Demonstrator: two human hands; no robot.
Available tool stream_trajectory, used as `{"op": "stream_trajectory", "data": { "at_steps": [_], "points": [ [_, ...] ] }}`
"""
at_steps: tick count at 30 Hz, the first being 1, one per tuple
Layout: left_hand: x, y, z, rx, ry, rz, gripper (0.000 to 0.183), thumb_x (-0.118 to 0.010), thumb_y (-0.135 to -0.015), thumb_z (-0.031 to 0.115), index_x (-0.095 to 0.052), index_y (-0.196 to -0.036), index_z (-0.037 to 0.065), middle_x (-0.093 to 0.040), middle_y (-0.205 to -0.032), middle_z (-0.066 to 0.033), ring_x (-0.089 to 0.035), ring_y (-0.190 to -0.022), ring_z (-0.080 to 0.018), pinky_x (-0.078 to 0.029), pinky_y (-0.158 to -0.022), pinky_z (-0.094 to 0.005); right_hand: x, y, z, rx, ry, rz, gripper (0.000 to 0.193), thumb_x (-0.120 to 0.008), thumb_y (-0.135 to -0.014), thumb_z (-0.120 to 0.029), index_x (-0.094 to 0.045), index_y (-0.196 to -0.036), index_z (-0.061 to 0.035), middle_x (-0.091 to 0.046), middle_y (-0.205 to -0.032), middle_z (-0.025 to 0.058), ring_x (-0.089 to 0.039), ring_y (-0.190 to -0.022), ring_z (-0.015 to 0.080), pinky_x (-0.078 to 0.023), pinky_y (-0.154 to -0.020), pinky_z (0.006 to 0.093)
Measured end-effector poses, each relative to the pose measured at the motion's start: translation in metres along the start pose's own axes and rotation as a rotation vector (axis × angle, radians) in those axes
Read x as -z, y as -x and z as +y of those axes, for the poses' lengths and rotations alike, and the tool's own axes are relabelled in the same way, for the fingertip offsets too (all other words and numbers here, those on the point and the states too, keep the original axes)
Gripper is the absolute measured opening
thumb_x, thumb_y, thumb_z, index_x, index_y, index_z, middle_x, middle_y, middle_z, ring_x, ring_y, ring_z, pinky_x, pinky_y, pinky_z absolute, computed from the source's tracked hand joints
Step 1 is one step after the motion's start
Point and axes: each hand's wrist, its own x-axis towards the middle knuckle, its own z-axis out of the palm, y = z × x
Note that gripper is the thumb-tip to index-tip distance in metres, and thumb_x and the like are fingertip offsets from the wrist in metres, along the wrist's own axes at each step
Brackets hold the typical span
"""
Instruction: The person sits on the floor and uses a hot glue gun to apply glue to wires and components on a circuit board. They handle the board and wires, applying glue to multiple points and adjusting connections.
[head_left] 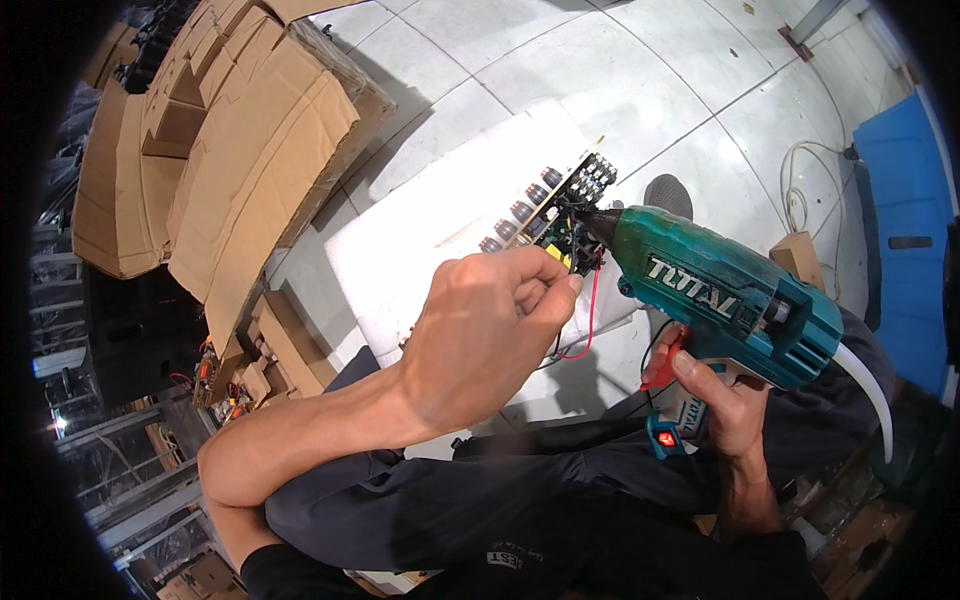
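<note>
My right hand [728, 400] is wrapped round the handle of a teal hot glue gun [720, 290], its fingers at the red trigger [665, 372]. A white glue stick [870, 390] curves out of the gun's rear. The dark nozzle [603, 227] points left and meets the wiring of a circuit board [548, 215], which stands tilted with round black components along one side. My left hand [480, 335] is closed in a pinch beside the board, on what looks like a thin black wire [573, 262]. A red wire [594, 315] loops down from the board.
Under the board lies a white foam block [390, 235] on the tiled floor [660, 80]. A large open cardboard box [255, 150] stands at left, with a smaller box [290, 340] of parts below it. A blue bin [905, 220] and a coiled pale cable [795, 185] are at right.
</note>
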Motion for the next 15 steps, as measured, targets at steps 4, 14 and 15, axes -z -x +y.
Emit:
{"op": "stream_trajectory", "data": {
  "at_steps": [4,14,15],
  "points": [
    [-0.0005,0.0001,-0.0005,-0.029,-0.007,0.009,0.019,-0.063,-0.091,0.011,-0.068,-0.089,-0.008,-0.051,-0.052,0.0002,-0.041,-0.048,-0.0032,-0.032,-0.045,-0.0236,0.0044,0.0017,0.0028,-0.003,0.011,0.001,0.021,-0.063,-0.091,-0.004,-0.059,-0.107,0.0071,-0.065,-0.088,0.0137,-0.067,-0.080,0.0212,-0.056,-0.074,0.0346],
    [-0.0039,0.0047,-0.0024,-0.005,-0.005,-0.013,0.020,-0.062,-0.093,0.011,-0.067,-0.090,-0.009,-0.053,-0.054,0.0009,-0.043,-0.051,-0.0030,-0.033,-0.047,-0.0227,0.0034,0.0047,-0.0026,-0.027,0.047,-0.011,0.020,-0.065,-0.091,-0.005,-0.059,-0.106,0.0059,-0.064,-0.089,0.0122,-0.066,-0.080,0.0201,-0.055,-0.074,0.0334],
    [-0.0040,0.0053,-0.0012,0.002,-0.001,-0.014,0.020,-0.062,-0.093,0.011,-0.067,-0.090,-0.009,-0.053,-0.055,0.0011,-0.043,-0.051,-0.0030,-0.033,-0.047,-0.0227,0.0044,0.0051,-0.0017,-0.035,0.045,-0.015,0.020,-0.065,-0.091,-0.005,-0.059,-0.106,0.0057,-0.064,-0.089,0.0119,-0.066,-0.080,0.0198,-0.055,-0.074,0.0333]
  ]
}}
